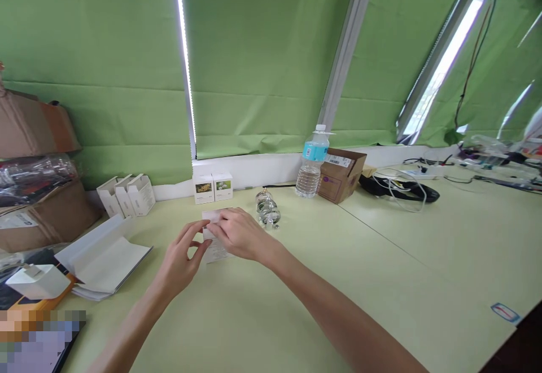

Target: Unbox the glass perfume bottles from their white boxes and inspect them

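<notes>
A small white printed piece [217, 251], a flat box or folded paper I cannot tell apart, is held just above the table at centre left. Thumb and bent fingers of my left hand [182, 254] pinch its left edge. From the right, my right hand [241, 233] reaches across its upper part with curled fingers, hiding much of it. Lines of fine print show on its lower half. Beyond the hands, to the right, lie shiny glass-like ornaments [267, 208]. Two small white boxes with flower pictures [213, 188] stand behind the hands against the wall.
White narrow boxes [127, 195] and an open notebook [105, 257] are at left, near stacked cartons [51, 215], a white charger [38, 281] and a phone [42, 345]. A water bottle [312, 164], a brown carton [342, 175] and a black pouch with cables [398, 188] stand right.
</notes>
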### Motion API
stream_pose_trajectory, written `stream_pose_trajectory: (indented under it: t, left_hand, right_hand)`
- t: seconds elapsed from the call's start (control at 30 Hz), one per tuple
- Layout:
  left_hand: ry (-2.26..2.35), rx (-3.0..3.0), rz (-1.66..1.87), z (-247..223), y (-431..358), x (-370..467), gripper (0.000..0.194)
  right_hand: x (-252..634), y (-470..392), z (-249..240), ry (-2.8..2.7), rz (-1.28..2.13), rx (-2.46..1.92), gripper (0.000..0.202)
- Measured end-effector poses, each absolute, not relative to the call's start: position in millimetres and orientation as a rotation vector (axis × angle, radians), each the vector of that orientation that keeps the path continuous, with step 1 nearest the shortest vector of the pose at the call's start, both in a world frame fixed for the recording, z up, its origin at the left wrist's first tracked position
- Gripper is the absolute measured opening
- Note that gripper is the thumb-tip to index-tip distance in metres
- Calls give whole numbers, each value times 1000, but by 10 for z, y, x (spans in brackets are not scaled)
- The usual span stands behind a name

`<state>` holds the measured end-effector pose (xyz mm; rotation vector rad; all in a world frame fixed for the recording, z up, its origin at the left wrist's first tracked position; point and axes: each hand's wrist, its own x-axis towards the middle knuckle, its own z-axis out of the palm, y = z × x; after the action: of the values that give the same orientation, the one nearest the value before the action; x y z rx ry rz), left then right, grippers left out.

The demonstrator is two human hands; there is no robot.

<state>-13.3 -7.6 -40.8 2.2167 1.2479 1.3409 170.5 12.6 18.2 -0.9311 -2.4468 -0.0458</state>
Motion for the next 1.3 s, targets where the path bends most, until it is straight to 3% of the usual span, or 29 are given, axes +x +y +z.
stream_pose_trajectory:
  t: [0.23,0.37,0.63,0.73,0.83,0.97,1.1,1.3]
  left_hand:
    - [1189,2213,1315,-380,-84,-135,38]
    - [1181,2145,1321,-390,-63,-141,40]
    - [1170,1955,1287,-353,-68,-92,25]
    - [1164,1832,1359,-319,-86,-35,25]
    - [1163,1642,1407,-303,-96,32,25]
    - [1202,1359,1539,-299,-84,114,30]
    - [1240,1358,1534,-299,-44,147,31]
    - [1308,1573,1502,-307,-22,85,29]
  right_hand:
    - [1751,63,296,-2438,121,-923,38]
    - [1807,33,389,-2296,435,-848,27]
    - [1878,161,337,-2053,1011,-820,31]
    - [1913,178,349,-2111,874,-856,27]
    - [1925,186,338,-2202,507,-977,24]
    - [1905,202,277,-2132,144,-1203,33]
    - [1923,181,292,-2223,190,-1238,48]
    - [2009,96,426,-2386,337,-1130,30]
